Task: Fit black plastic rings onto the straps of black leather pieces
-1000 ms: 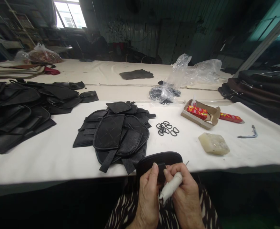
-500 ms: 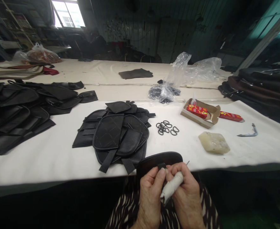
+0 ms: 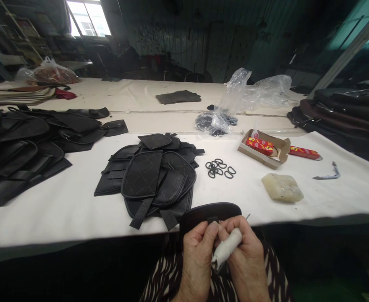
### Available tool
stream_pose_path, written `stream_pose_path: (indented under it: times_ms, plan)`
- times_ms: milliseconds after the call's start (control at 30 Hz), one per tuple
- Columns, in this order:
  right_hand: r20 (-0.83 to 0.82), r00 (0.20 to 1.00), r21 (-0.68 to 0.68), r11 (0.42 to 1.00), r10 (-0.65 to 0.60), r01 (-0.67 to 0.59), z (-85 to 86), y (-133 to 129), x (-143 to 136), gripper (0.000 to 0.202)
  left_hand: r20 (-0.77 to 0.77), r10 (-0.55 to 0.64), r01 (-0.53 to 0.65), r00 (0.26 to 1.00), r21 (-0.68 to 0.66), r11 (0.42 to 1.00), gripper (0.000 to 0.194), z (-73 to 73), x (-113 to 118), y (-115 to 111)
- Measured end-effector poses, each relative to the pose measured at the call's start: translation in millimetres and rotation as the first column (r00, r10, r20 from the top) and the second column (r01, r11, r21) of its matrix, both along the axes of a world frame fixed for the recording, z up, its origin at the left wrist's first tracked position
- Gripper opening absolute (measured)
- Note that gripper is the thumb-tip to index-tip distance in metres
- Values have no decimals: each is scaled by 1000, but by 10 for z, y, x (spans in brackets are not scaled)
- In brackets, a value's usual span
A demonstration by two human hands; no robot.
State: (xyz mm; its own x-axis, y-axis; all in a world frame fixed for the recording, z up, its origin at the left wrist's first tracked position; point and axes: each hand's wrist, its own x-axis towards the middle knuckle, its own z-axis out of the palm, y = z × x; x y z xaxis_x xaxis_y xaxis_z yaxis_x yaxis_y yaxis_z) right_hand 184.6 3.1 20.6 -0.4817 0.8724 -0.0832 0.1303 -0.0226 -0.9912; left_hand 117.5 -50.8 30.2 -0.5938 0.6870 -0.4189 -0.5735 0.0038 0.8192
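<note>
At the table's near edge, my left hand (image 3: 198,251) is closed, thumb and fingers pinching the short strap of a black leather piece (image 3: 211,208) with a rounded rim. My right hand (image 3: 247,253) meets it at the same strap. Tucked in the right hand is an awl (image 3: 226,249) with a white-wrapped handle; its thin metal shaft shows beyond the knuckles. What lies between the fingertips is mostly hidden. Just beyond are a pile of black leather pieces (image 3: 143,176) with loose straps and several black oval rings (image 3: 217,168).
More black leather pieces (image 3: 14,155) are heaped on the left. On the right lie an open cardboard box (image 3: 280,157) with a red packet, a yellowish block (image 3: 282,187) and a bent metal tool (image 3: 329,176). Clear plastic bags (image 3: 237,92) sit farther back, near stacked dark goods (image 3: 344,113).
Almost nothing differs. Both hands keep their grip on the leather piece, with only a tiny shift of the fingers and the view.
</note>
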Motion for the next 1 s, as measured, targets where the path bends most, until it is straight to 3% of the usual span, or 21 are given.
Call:
stream_pose_path:
  times_ms: [200,467,633,700,833,900,1000]
  plan:
    - [-40,999,48,999,22,-20,-51,-10,28,24,-31,-40,38,999,-45,998,35,-50,-36,-16]
    - [50,996,345,937,-77,55,67,-75,44,21,9,-22,22,1000,-55,998,28,3,-91,-19]
    - [12,999,424,905,31,-33,115,-42,116,21,29,0,1,1000,-35,999,29,100,-97,-7]
    - [31,996,397,914,83,-88,143,-8,199,23,60,30,-28,998,-47,999,30,107,-88,0]
    - [4,995,174,980,95,-95,261,84,434,46,109,31,-27,994,-36,999,25,53,-81,9]
    - [-17,999,126,991,41,-39,353,138,543,56,121,30,-27,992,-24,999,23,23,-87,10]
    - [21,994,184,977,-111,106,498,214,661,58,120,27,-25,992,-24,999,23,15,-100,10]
